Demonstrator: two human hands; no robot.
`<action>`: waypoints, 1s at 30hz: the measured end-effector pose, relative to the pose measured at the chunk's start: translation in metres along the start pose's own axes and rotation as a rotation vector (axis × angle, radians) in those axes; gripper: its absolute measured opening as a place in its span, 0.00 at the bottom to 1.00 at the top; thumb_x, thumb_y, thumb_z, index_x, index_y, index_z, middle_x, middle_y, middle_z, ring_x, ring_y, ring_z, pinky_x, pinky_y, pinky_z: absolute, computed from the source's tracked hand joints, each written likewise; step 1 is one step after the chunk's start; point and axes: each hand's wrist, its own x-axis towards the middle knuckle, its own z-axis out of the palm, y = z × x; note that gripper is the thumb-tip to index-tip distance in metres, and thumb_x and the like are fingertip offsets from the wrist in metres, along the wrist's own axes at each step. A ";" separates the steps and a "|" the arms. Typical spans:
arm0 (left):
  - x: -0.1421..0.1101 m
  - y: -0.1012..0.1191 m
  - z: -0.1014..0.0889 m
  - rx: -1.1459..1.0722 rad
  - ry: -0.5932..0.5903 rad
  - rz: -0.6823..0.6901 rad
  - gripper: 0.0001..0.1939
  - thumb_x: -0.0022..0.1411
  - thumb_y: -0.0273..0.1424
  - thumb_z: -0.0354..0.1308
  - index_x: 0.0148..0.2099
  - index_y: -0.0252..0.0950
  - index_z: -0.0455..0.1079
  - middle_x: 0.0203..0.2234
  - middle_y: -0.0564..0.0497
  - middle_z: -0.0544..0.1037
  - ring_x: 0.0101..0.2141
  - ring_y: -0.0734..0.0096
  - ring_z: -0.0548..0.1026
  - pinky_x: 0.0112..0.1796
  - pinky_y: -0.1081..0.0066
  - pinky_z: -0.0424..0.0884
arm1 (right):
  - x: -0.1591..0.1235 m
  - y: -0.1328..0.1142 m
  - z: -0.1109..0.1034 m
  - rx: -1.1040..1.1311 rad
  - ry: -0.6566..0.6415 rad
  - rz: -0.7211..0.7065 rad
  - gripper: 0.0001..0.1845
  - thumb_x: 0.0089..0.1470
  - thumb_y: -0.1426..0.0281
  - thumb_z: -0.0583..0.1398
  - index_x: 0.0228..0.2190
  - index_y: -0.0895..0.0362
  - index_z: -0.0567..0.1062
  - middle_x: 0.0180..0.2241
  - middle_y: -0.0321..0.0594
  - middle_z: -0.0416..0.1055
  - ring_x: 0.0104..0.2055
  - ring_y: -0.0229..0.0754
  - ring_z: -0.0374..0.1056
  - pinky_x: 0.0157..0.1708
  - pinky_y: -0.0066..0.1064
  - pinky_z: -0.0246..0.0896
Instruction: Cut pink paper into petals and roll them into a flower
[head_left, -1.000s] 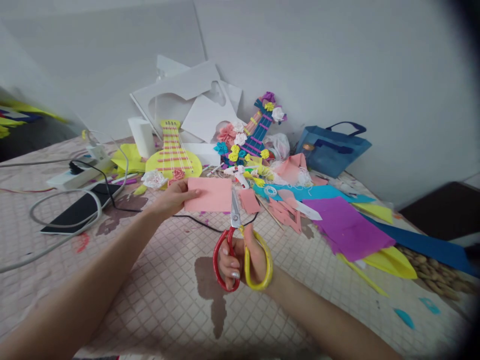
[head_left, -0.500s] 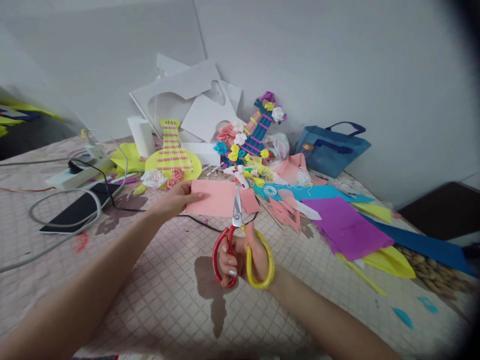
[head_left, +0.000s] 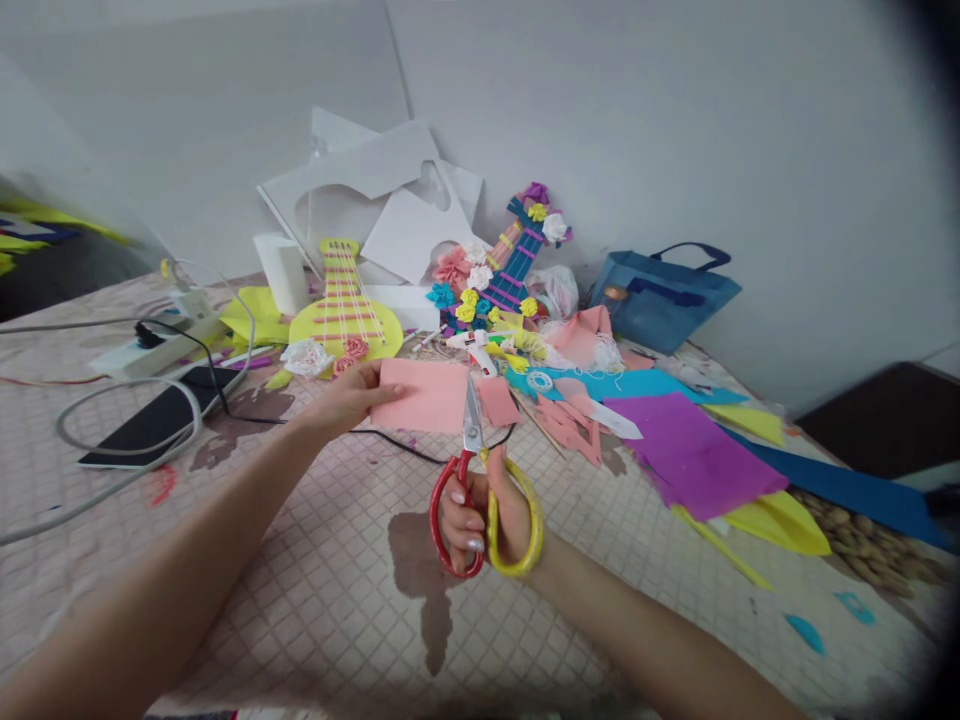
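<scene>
Left hand (head_left: 341, 398) pinches a pink sheet (head_left: 426, 398) at eleven o'clock from the right hand (head_left: 511, 515), which grips scissors (head_left: 472, 432) at the sheet's edge, a smaller pink piece (head_left: 498, 402) at twelve o'clock seemingly already cut, the sheet apparently not yet cut through.

Bare forearms (head_left: 214, 530) and a right hand (head_left: 511, 515) with glossy nails (head_left: 475, 545), one of them silvery

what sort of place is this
Probably a craft workspace, perhaps at home or in a small workshop: scissors in the right hand, a glue gun and a yellow guitar-shaped piece.
</scene>
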 end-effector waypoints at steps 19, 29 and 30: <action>-0.007 0.006 0.015 0.083 0.021 -0.047 0.19 0.46 0.34 0.68 0.41 0.33 0.73 0.37 0.45 0.80 0.35 0.64 0.77 0.33 0.71 0.72 | -0.004 -0.007 0.000 0.000 0.002 0.056 0.39 0.48 0.37 0.38 0.28 0.58 0.67 0.19 0.32 0.57 0.20 0.35 0.55 0.25 0.37 0.65; -0.008 0.008 0.017 0.096 0.015 -0.044 0.18 0.47 0.34 0.68 0.41 0.32 0.73 0.38 0.44 0.79 0.35 0.65 0.77 0.33 0.72 0.73 | -0.003 -0.008 0.003 -0.019 0.006 0.024 0.40 0.49 0.37 0.37 0.27 0.58 0.68 0.18 0.31 0.56 0.18 0.34 0.55 0.23 0.35 0.65; -0.008 0.008 0.017 0.095 0.016 -0.044 0.18 0.47 0.34 0.68 0.41 0.32 0.73 0.38 0.44 0.79 0.35 0.65 0.77 0.33 0.72 0.73 | -0.003 -0.007 0.003 -0.012 0.009 0.017 0.40 0.49 0.37 0.37 0.27 0.58 0.68 0.18 0.31 0.56 0.18 0.34 0.54 0.22 0.34 0.65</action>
